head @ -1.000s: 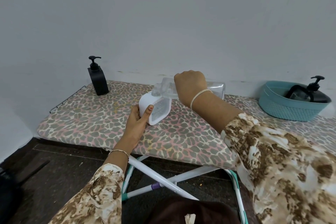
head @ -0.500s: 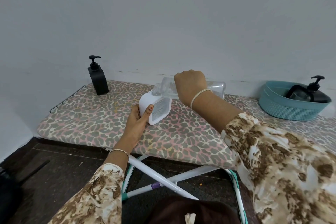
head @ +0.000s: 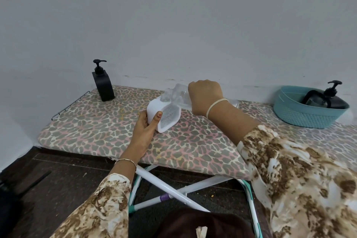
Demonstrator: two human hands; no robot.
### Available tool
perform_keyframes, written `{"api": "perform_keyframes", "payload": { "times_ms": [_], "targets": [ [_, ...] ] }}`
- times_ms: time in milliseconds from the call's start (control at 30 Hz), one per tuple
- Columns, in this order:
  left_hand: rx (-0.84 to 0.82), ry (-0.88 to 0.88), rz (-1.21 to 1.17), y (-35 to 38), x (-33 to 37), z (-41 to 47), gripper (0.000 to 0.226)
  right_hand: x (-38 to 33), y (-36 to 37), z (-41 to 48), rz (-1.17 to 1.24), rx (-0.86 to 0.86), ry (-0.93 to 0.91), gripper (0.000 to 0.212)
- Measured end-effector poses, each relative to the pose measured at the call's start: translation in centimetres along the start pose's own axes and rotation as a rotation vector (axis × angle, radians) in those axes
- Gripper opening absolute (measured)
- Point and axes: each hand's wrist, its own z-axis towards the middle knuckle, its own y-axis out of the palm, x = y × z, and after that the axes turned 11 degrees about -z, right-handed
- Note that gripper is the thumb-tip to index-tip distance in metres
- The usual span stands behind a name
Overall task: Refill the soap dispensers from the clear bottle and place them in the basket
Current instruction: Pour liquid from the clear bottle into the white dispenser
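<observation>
Black and square-shouldered, the matte plastic pump dispenser [head: 103,85] stands upright at the far left of the leopard-print padded board [head: 108,133], near the wall and well apart from both hands. It looks stiff and stable; I judge the flat body the place to take it, not the thin pump head.

Next comes the left hand [head: 145,128], wrapped around the white rounded plastic soap dispenser [head: 161,115], thumb on its front face beside a clear window. That dispenser is tilted, its base on the padding near the middle of the board, its open neck up toward the clear bottle. The shell looks rigid and smooth — probably slick if soap runs down it — and it will grow heavier as it fills, so a grip low on the body seems wise.

Over it lies the transparent plastic refill bottle [head: 178,95], held nearly on its side with its threaded mouth at the dispenser's neck. The right hand [head: 205,95] is closed around its body and hides much of it. Thin clear walls like these likely give under a squeeze; a light hold near the middle should keep the pour steady. How much liquid is inside I cannot tell.

Far right, the teal woven-pattern plastic basket [head: 303,116] sits on the board — a dark round pump dispenser [head: 328,100] already rests inside it.
</observation>
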Motion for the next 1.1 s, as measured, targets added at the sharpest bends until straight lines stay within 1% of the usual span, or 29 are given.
{"api": "perform_keyframes", "payload": {
  "times_ms": [67, 100, 300, 400, 467, 533, 600, 667, 733, 800, 900, 1000, 1100],
  "targets": [
    [-0.005, 0.004, -0.009, 0.0, 0.0, 0.0, 0.035, 0.2, 0.6, -0.3, 0.067, -0.024, 0.009, 0.017],
    [-0.006, 0.005, -0.020, 0.0, 0.0, 0.0, 0.033, 0.3, 0.9, -0.4, 0.095, -0.037, 0.010, 0.018],
    [0.006, -0.014, -0.075, 0.1, 0.1, -0.1, 0.035, 1.3, 3.1, -0.5, 0.281, -0.129, 0.052, 0.039],
    [0.031, -0.031, -0.080, 0.1, 0.2, 0.0, 0.043, 2.2, 4.8, -0.1, 0.520, -0.146, 0.132, 0.053],
    [0.043, -0.030, -0.080, 0.1, 0.2, 0.1, 0.045, 2.5, 6.1, 0.1, 0.742, -0.106, 0.217, 0.058],
    [0.046, -0.017, -0.090, 0.1, 0.2, 0.1, 0.041, 2.5, 7.3, 0.1, 0.943, -0.042, 0.303, 0.059],
    [0.048, -0.009, -0.091, 0.1, 0.2, 0.1, 0.040, 2.1, 8.3, 0.1, 1.059, 0.022, 0.366, 0.057],
    [0.048, -0.004, -0.077, 0.1, 0.2, 0.1, 0.045, 1.6, 9.3, 0.0, 1.151, 0.087, 0.434, 0.055],
    [0.047, -0.002, -0.063, 0.0, 0.2, 0.1, 0.053, 1.1, 10.3, 0.2, 1.307, 0.139, 0.510, 0.057],
    [0.047, -0.008, -0.049, 0.0, 0.1, 0.2, 0.053, 0.7, 11.2, 0.5, 1.437, 0.192, 0.578, 0.059],
    [0.045, -0.007, -0.034, 0.0, 0.0, 0.3, 0.046, 0.2, 12.2, 1.0, 1.459, 0.269, 0.629, 0.057],
    [0.053, -0.003, -0.003, -0.1, -0.2, 0.4, 0.052, -0.3, 12.6, 1.1, 1.477, 0.312, 0.648, 0.058],
    [0.058, 0.014, 0.017, -0.3, -0.4, 0.5, 0.054, -0.6, 12.9, 1.3, 1.461, 0.304, 0.640, 0.062]
  ]
}}
